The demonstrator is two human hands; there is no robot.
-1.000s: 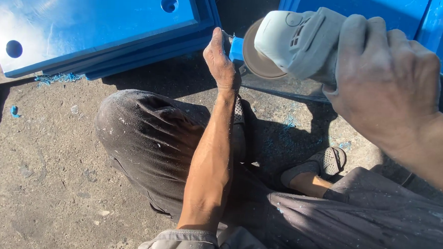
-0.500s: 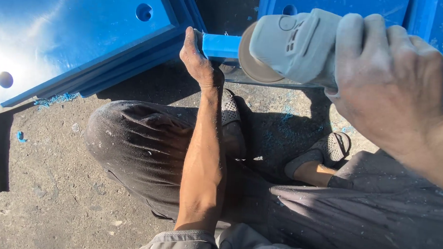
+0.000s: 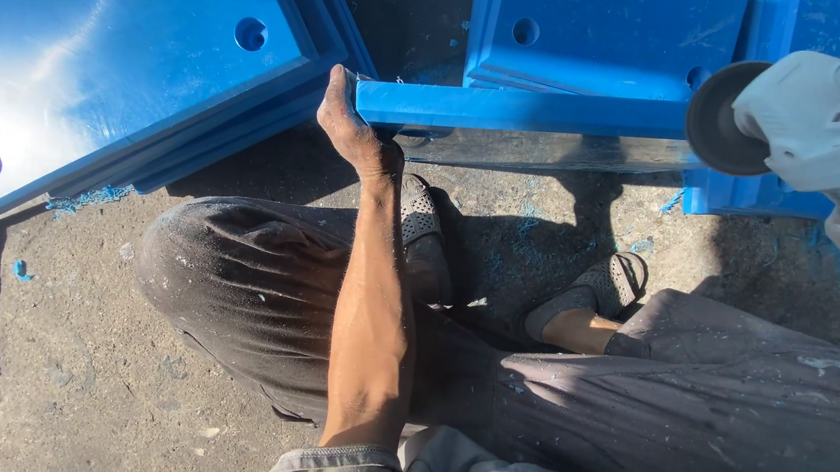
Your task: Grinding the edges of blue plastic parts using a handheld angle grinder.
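On the dusty concrete floor [image 3: 75, 363], just beyond my knees, my left hand [image 3: 349, 129] clamps the near end of the blue steel bar [image 3: 520, 110] while the grinder [image 3: 803, 116] meets its far end — my right hand's grip is hidden — so I judge grinding underway, needing steady bracing.

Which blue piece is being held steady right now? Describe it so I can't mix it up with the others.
Start from the large blue panel with round holes at upper left. Just right of its corner, the left hand grips the end of a long blue bar running across toward the grinder. Unlike the flat panels, it is narrow, without visible holes, with a bare grey lower face.
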